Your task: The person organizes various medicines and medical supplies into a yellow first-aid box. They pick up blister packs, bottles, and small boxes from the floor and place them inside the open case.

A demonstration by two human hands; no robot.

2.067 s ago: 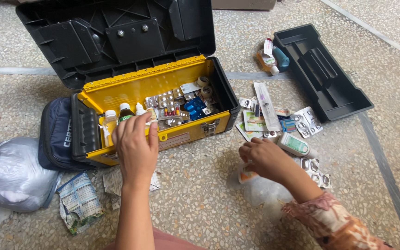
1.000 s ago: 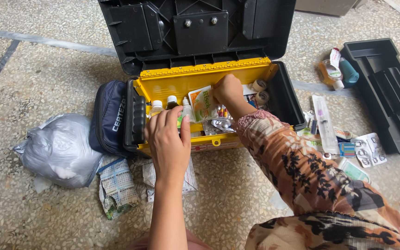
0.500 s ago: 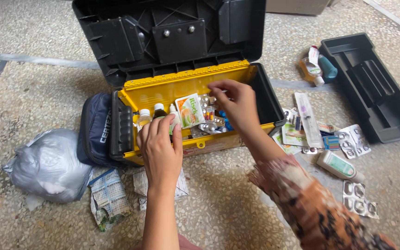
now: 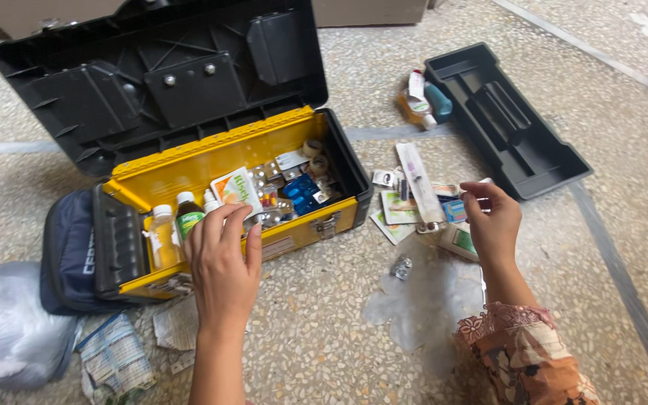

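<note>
The left hand (image 4: 223,266) lies flat, fingers spread wide, on the front rim of the yellow toolbox (image 4: 189,169). It grips nothing and looks set there to steady the box. Just past its fingertips, at twelve o'clock, small bottles (image 4: 176,225) stand upright in the box's left end, and an orange-and-white sachet (image 4: 235,189) leans behind them, propped on the heap of blister strips (image 4: 279,184) that fills the middle. The black lid (image 4: 159,82) stands thrown back at twelve o'clock, so the whole inside is open to reach.

Over at three o'clock from the box, the right hand (image 4: 495,225) hovers above a scatter of medicines on the floor (image 4: 324,330). Its fingers are curled narrow, tips pinched close at a small blue packet (image 4: 455,211); whether they truly grip it, I cannot tell. A long wrapped syringe (image 4: 418,184) lies just beside, at ten o'clock from the hand, with flat sachets (image 4: 395,210) under and around it, and one lone foil strip (image 4: 401,266) at eight o'clock.

Further out, a black tray (image 4: 504,116) lies at one o'clock on the floor, two bottles (image 4: 421,101) against its near end. A navy pouch (image 4: 69,247) is wedged against the box's left side, with a grey plastic bag (image 4: 1,330) beyond.
</note>
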